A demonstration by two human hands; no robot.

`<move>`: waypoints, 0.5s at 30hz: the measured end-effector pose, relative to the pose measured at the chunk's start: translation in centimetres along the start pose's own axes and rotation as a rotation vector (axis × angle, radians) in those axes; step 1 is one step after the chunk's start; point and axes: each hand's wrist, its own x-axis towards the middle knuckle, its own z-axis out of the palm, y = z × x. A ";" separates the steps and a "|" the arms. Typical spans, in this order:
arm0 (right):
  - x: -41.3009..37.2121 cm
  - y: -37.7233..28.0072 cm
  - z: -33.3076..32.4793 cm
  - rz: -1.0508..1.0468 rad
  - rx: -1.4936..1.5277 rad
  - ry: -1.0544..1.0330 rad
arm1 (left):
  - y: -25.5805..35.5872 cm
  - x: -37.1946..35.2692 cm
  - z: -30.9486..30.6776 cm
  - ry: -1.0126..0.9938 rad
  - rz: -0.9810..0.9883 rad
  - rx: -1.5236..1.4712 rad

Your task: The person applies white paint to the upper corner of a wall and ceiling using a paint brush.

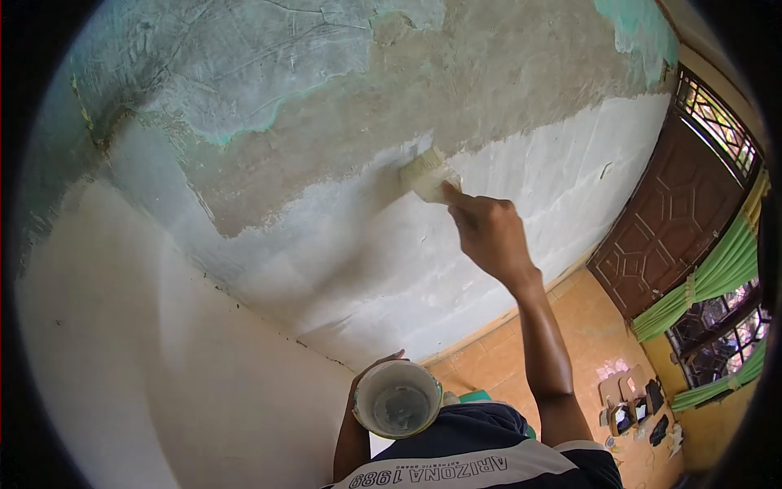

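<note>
My right hand [493, 232] is closed round the handle of a wide paintbrush [426, 174], its bristles against the wall. Under the brush the wall [489, 183] is coated white, and above that edge it is bare grey-brown plaster. Close to my body, a small round bucket [397, 399] with some whitish liquid in the bottom is held in my left hand [389, 359]. Only a few fingertips of that hand show at the bucket's rim; the rest is hidden behind it.
A white side wall [98, 326] meets the painted wall at a corner on the left. Far right are a brown door [668, 212] and green curtains [725, 265]. Boxes and small items [631, 411] lie on the orange tiled floor [497, 350]. Something green [475, 397] is partly visible below me.
</note>
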 end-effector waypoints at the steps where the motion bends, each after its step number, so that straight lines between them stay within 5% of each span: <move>1: -0.1 -0.1 -0.8 -0.023 0.005 -0.039 | 0.0 -0.3 0.1 -0.016 -0.030 -0.011; 8: 2.8 -2.2 -2.1 -0.026 -0.186 0.067 | -0.7 1.0 -1.2 0.049 0.048 0.044; 10: 1.9 -1.1 0.0 -0.034 -0.282 -0.088 | -1.2 4.5 -4.5 0.024 -0.089 0.013; 15: 0.4 -1.9 -0.8 0.079 -0.362 -0.387 | -1.4 2.3 -2.7 0.060 -0.074 0.013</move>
